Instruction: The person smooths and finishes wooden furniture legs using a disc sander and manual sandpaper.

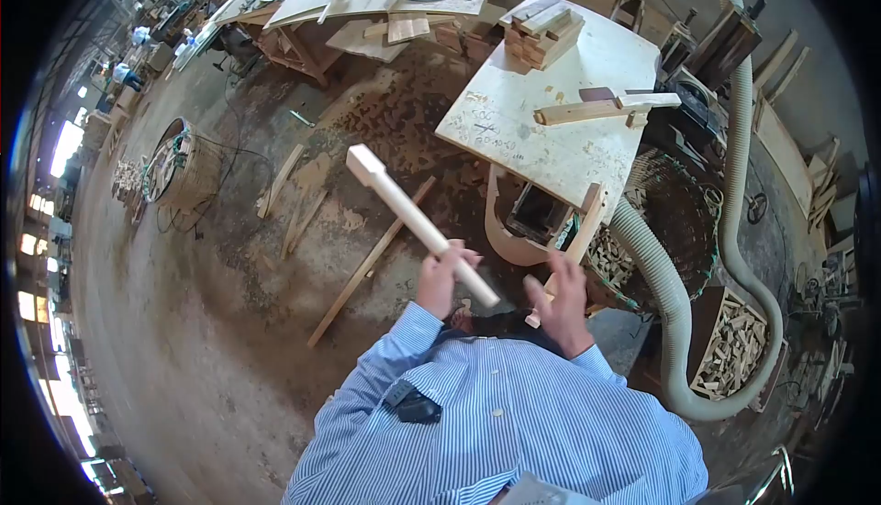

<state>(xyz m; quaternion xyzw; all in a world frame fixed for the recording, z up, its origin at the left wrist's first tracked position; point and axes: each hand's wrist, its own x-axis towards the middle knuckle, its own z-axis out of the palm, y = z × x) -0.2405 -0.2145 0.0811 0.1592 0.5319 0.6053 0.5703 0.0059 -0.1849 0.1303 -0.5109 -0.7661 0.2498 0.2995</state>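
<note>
My left hand (440,282) is closed round a pale turned wooden leg (405,207). The leg slants from upper left to lower right, with a squarer block at its upper end and a plain round lower end past my fingers. To the right of that lower end, my right hand (563,303) is apart from the leg, its fingers spread and holding nothing that I can see. Just beyond the right hand, a narrow wooden strip (585,226) runs along the corner of the white worktable (514,129).
Stacked wood blocks (543,35) and a wooden bar (587,112) lie on the worktable. A ribbed hose (674,312) curves along the right, by a basket of offcuts (674,202) and an offcut box (734,344). Long sticks (372,262) lie on the floor ahead.
</note>
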